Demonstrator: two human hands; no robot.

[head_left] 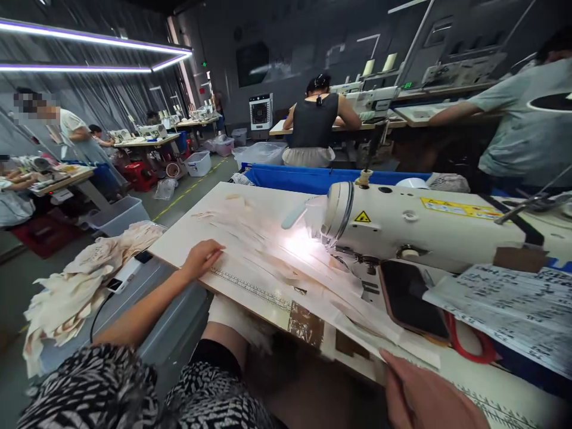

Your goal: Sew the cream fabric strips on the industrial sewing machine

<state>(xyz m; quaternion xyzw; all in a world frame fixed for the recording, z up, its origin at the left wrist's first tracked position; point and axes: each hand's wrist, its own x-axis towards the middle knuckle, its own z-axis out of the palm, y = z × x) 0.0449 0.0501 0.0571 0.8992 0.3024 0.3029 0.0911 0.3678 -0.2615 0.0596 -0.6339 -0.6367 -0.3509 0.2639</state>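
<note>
Pale, thin fabric strips (286, 277) lie loosely overlapped across the white sewing table, partly under the head of a sewing machine (415, 223). My left hand (203, 260) is at the table's left front edge, its fingers pinched on the left end of a pale strip. Near the front edge on the right, my right hand (431, 393) is closed, with its fingertips on the near edge of the fabric. Bright lamp glare washes out the needle area.
A dark phone (413, 298), red-handled scissors (473, 345) and written sheets (513, 310) lie right of the fabric. A heap of cream fabric pieces (80, 280) sits on a bin at left. Other people (316, 119) sit at machines beyond a blue-lined container (286, 177).
</note>
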